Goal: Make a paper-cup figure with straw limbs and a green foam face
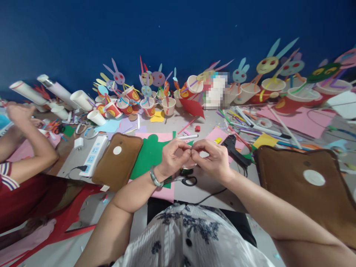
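My left hand [175, 157] and my right hand [211, 157] meet fingertip to fingertip over the table, both closed in a pinch. Whatever lies between the fingertips is too small or hidden to name. Just below my hands, a pair of black-handled scissors [189, 181] rests partly on green paper [148, 155], which lies left of my left hand. A capped white marker [188, 137] is just beyond my fingers. To the right of my right hand lies a black glue gun [236, 151] with its cord.
Paper cups [168, 107] with paper rabbit figures line the wall. Brown cushioned pads [118, 167] lie at both sides, with a power strip [95, 155] at left. Coloured pipe cleaners and pens [250, 122] clutter the right. A co-worker's arm [33, 137] is at far left.
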Demonstrator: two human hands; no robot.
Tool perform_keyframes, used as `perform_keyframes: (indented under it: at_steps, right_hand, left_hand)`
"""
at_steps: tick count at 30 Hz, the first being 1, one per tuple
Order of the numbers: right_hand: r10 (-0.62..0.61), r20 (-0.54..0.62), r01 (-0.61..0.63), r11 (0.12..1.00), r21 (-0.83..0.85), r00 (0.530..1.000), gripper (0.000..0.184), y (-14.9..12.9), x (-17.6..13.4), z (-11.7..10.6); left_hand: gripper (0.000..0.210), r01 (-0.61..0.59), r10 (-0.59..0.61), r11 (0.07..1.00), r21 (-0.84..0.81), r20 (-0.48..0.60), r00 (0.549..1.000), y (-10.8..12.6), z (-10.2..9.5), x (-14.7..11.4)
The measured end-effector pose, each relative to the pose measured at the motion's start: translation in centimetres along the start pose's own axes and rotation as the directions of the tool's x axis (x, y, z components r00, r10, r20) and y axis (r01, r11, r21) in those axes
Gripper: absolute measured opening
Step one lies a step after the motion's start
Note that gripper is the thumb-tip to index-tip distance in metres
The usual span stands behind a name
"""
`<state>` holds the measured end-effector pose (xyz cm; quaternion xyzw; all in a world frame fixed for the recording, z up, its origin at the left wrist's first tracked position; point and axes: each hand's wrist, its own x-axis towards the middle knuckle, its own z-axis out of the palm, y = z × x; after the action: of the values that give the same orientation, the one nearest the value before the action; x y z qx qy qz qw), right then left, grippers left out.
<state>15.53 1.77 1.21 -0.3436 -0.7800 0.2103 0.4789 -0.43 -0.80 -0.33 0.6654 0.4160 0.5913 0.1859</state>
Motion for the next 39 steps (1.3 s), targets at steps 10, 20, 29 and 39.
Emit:
perform_keyframes:
  at_steps: [10, 20, 29, 39]
  right_hand:
    - [0.016, 0.106, -0.024, 0.997, 0.08, 0.994, 0.005, 0.3, 0.6, -0.3]
    - [-0.053, 0.089, 0.045, 0.995, 0.09, 0.995, 0.009, 0.1, 0.3, -0.1]
    - [0.112, 0.101, -0.122, 0.988, 0.099, 0.989, 0.008, 0.0, 0.2, 0.4]
    - [0.253, 0.113, -0.271, 0.944, 0.19, 0.961, 0.005, 0.7, 0.2, 0.8]
  left_hand:
    - [0.017, 0.175, -0.126, 0.971, -0.165, 0.27, 0.955, -0.6, -1.8, 1.8]
    - [0.033, 0.294, -0.143, 0.924, -0.245, 0.492, 0.859, -1.0, -2.7, 2.5]
    - [0.032, 0.323, -0.146, 0.89, -0.322, 0.47, 0.87, -1.5, -2.1, 2.2]
    - [0.034, 0.385, -0.221, 0.858, -0.341, 0.432, 0.875, -2.6, -1.9, 2.1]
